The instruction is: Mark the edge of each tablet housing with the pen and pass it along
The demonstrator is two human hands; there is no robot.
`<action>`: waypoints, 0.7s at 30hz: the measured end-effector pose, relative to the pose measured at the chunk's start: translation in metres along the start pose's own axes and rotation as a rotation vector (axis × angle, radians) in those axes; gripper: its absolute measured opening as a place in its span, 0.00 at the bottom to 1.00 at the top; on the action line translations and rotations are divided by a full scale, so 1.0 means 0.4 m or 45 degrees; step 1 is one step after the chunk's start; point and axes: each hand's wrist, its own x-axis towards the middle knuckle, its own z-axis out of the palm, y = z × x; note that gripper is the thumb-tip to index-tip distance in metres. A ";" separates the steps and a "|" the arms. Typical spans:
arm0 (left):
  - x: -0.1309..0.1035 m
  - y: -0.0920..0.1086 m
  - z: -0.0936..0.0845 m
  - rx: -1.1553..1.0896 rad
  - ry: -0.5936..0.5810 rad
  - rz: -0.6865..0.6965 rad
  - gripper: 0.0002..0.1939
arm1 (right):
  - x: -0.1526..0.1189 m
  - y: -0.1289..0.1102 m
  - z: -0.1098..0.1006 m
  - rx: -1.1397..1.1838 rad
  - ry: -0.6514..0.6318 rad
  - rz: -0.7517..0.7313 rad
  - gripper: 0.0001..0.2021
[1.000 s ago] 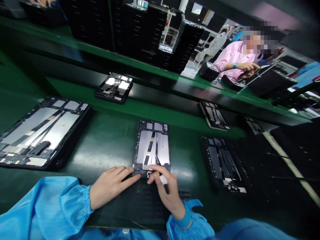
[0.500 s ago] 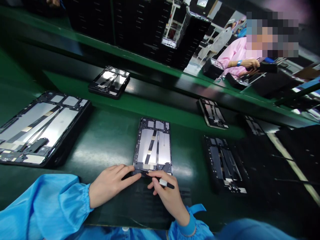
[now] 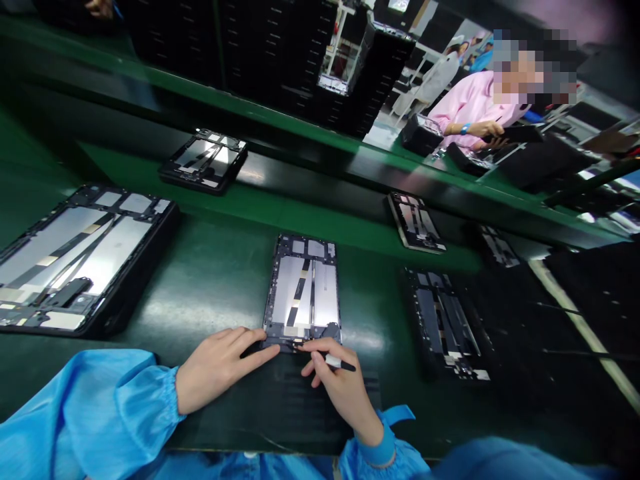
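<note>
An opened tablet point(image 3: 326, 287) lies on the green bench, its inside facing up, with silver panels and dark ribbon cables showing. My left hand point(image 3: 220, 367) rests at the tablet's lower left corner. Its thumb and index finger are stretched out and apart, touching the near edge. In my right hand point(image 3: 340, 383) is a slim pen-shaped tool point(image 3: 339, 363) with a white and black end, pinched between thumb and fingers. The tool's tip sits by the tablet's bottom edge near small connectors, and the fingers partly hide it.
A stack topped by an opened tablet point(image 3: 120, 247) stands on the left. More opened tablets lie at the back left point(image 3: 205, 160), back right point(image 3: 417, 223) and right point(image 3: 445, 327). Beyond the raised green ledge point(image 3: 280, 110), a person in pink point(image 3: 465, 100) handles a dark device.
The whole view has shifted slightly. My right hand and the pen-shaped tool have moved slightly right relative to the tablet's bottom edge. My left hand stays at the corner.
</note>
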 end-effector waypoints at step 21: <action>0.018 -0.013 -0.033 0.005 0.105 0.089 0.21 | -0.010 0.005 0.026 -0.040 -0.165 -0.206 0.09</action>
